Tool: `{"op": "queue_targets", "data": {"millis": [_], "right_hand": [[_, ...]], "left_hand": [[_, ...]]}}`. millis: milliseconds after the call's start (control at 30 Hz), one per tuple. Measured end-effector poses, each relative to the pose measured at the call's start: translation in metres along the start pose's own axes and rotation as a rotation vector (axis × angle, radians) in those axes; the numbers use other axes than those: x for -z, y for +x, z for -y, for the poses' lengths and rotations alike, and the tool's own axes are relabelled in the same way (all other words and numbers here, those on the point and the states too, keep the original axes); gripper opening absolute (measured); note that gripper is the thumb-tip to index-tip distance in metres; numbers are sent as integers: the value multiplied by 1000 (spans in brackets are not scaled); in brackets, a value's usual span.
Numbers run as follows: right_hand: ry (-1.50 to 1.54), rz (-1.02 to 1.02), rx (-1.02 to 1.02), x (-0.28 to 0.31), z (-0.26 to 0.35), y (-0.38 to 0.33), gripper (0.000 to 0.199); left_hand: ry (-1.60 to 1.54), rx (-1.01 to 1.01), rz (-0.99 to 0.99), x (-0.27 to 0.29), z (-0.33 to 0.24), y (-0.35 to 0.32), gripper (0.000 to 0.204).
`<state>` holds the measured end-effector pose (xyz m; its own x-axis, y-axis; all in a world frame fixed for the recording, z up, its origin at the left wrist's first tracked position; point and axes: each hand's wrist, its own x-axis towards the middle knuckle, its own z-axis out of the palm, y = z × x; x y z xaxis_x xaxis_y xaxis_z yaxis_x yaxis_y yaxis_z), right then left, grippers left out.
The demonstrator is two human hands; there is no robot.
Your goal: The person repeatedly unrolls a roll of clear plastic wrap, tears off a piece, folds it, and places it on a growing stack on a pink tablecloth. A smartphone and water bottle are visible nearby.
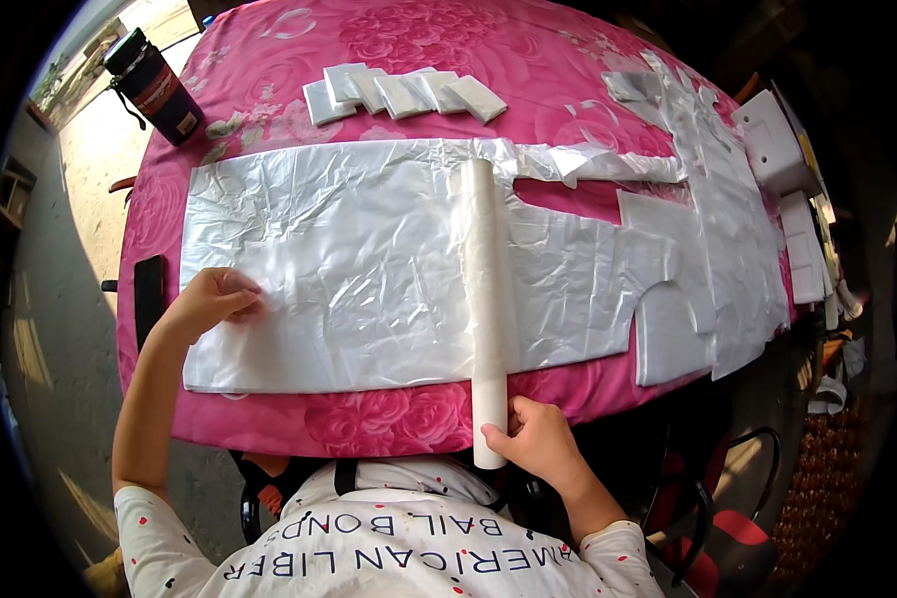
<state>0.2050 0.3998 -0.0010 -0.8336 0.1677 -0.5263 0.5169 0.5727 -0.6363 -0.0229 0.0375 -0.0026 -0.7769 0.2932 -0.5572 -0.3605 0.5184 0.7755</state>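
A stack of thin white plastic bags [369, 259], of the handled kind, lies flat and wrinkled across the table. Over its left part is my left hand [227, 301], fingers curled and their tips smeared by motion; whether they pinch the plastic does not show. A long white tube [483, 299] lies crosswise on the bags, its near end sticking out past the table's front edge. My right hand [530, 435] is closed round that near end, thumb on top. To the right of the tube, the bags' cut-out handle parts [673, 309] spread out.
A pink flowered cloth [389, 424] covers the table. Several small folded white packets [404, 93] overlap at the back. A dark bottle [154, 90] stands back left, and a black phone [149, 294] lies at the left edge. White foam boxes [772, 145] are at the right.
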Motion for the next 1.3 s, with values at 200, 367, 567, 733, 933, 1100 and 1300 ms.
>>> {"op": "queue_targets", "data": {"millis": [200, 367, 567, 733, 933, 1100, 1300], "right_hand": [[-98, -66, 11, 19, -9, 1, 37], [-67, -51, -25, 21, -8, 0, 37], [-52, -2, -12, 24, -16, 2, 38], [-89, 106, -58, 37, -10, 4, 42], [158, 14, 175, 63, 15, 88, 46], [646, 150, 101, 87, 52, 200, 31], [1574, 18, 109, 91, 55, 278, 21]], "left_hand": [[486, -120, -198, 8, -4, -9, 17], [710, -845, -408, -99, -52, -3, 43], [471, -926, -132, -232, -67, 28, 54], [690, -936, -188, -247, -54, 46, 59], [869, -925, -282, -249, -52, 43, 60], [960, -920, -297, -249, -54, 44, 61], [930, -910, -267, -251, -57, 43, 63]]}}
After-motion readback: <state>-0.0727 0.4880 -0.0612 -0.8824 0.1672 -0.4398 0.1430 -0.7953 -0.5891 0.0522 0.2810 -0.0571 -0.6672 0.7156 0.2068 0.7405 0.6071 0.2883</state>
